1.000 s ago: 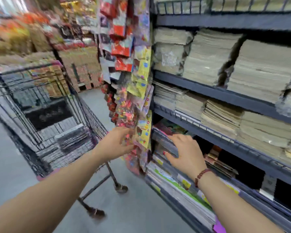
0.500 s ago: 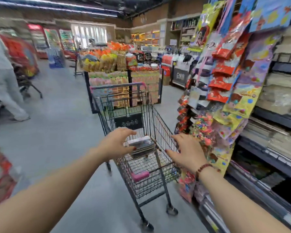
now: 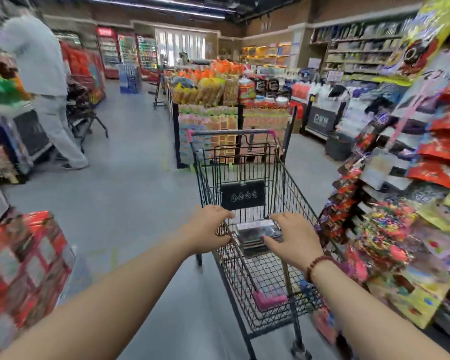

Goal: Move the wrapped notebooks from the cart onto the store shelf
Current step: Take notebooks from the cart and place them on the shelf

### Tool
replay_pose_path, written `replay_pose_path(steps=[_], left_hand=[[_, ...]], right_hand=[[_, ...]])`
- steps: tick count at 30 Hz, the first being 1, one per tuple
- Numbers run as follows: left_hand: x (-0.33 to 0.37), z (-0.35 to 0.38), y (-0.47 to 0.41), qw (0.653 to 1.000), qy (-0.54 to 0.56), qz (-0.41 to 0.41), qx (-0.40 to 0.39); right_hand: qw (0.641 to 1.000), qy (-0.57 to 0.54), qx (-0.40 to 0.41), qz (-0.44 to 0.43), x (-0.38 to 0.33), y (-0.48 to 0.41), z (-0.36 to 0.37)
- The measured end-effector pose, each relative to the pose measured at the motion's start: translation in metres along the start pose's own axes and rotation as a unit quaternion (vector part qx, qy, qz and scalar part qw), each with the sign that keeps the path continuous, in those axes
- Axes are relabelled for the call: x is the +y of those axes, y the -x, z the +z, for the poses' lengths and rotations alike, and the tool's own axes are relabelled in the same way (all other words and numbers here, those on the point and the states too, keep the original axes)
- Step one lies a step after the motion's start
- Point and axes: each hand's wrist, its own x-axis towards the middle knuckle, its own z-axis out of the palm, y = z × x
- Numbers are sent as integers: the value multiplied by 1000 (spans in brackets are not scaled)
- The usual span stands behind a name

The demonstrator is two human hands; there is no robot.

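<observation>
Wrapped notebooks (image 3: 258,234): one stack, laid flat in the basket of the wire cart (image 3: 294,188). Left hand (image 3: 207,231): held just left of the stack, fingers loosely curled, nothing grasped. Right hand (image 3: 294,239): spread over the stack's right edge, fingers relaxed, no grip seen. Hanging packets (image 3: 439,157) are displayed at right.

In cart (image 3: 244,157): notebooks (image 3: 257,236), between left hand (image 3: 208,232) and right hand (image 3: 294,239). Right of cart, hanging packets (image 3: 390,229); behind, display (image 3: 218,100); left, boxes (image 3: 24,268).
</observation>
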Motion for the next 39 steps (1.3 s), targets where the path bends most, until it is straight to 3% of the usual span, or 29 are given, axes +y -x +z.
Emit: replay_pose_path(steps=[19, 31, 39], left_hand=[[-133, 29, -213, 998, -31, 29, -44], [-248, 47, -341, 976, -59, 182, -109], [-265, 89, -416, 950, -64, 260, -160]], right_hand=[[997, 8, -68, 33, 43, -207, 97], [980, 53, -86, 170, 26, -304, 148], [957, 71, -113, 257, 37, -329, 163]])
